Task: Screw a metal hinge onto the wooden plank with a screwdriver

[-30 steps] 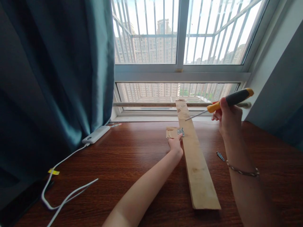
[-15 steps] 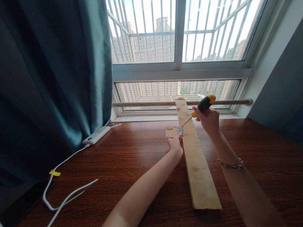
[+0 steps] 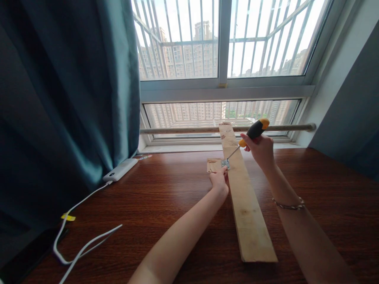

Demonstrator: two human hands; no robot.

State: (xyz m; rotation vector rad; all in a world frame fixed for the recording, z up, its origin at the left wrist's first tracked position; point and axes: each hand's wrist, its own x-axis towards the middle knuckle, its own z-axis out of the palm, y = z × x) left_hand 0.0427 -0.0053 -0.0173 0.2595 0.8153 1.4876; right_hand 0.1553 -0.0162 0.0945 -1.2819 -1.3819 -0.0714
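A long pale wooden board (image 3: 247,211) lies on the table, pointing toward the window, with a short wooden piece (image 3: 212,165) at its left side. A small silver metal hinge (image 3: 225,163) spans the joint between the two. My left hand (image 3: 219,180) is closed at the hinge, a fingertip pressing its near edge; the other fingers are partly hidden. In my right hand (image 3: 261,149) is a screwdriver (image 3: 255,129) with a black and yellow handle, tilted, its shaft slanting down left. The screwdriver's tip meets the hinge's upper part; any screw there is too small to make out.
A white power strip (image 3: 121,170) with a white cable (image 3: 85,195) lies at the left beside a dark blue curtain (image 3: 74,98). A metal rail (image 3: 183,130) crosses in front of the barred window. The brown table (image 3: 177,205) has a wood-grain top.
Almost nothing differs. Both hands, the screwdriver and the hinge keep their places, apart from a very slight shift of the whole view.
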